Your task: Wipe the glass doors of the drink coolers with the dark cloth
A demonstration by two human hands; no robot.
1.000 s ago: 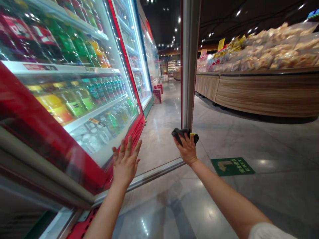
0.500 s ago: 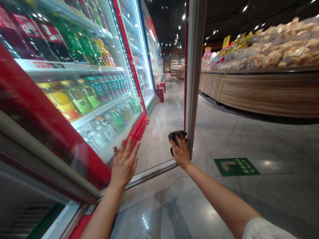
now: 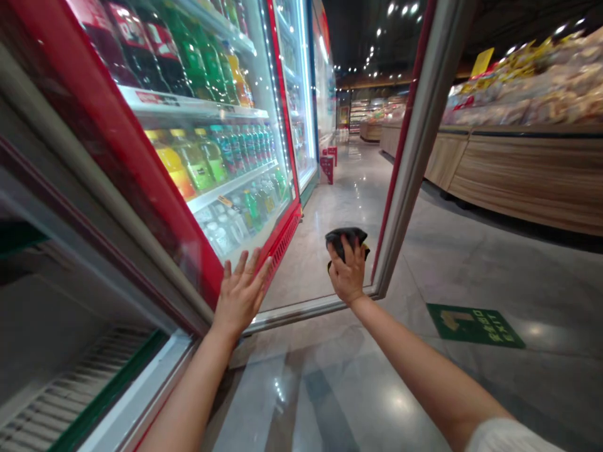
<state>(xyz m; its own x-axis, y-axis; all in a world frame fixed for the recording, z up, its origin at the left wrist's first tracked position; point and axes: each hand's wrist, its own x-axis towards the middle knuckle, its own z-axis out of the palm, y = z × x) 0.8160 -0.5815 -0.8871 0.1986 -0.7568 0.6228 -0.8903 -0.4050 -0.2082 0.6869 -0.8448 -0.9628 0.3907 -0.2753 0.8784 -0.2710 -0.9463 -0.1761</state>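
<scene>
My left hand [image 3: 241, 292] lies flat with its fingers spread against the glass of an open cooler door [image 3: 419, 157], near the lower left of the pane, and holds nothing. My right hand [image 3: 347, 270] presses a black cloth [image 3: 346, 238] with yellow edges to the same glass, close to the door's lower right corner. Through the pane shows a red-framed cooler with shelves of bottles [image 3: 202, 157]. The metal bottom rail [image 3: 301, 311] of the door runs just below both hands.
An open cabinet with a wire rack [image 3: 80, 383] is at the lower left. Wooden display stands [image 3: 532, 163] piled with bagged goods curve along the right. A green exit sign [image 3: 475, 325] lies on the grey floor. Red boxes [image 3: 326, 168] stand further down the aisle.
The view has shifted, so the cooler shelves and door frame appear further right. My right hand and the cloth now sit a little further left of the door's side frame. My left hand stays spread.
</scene>
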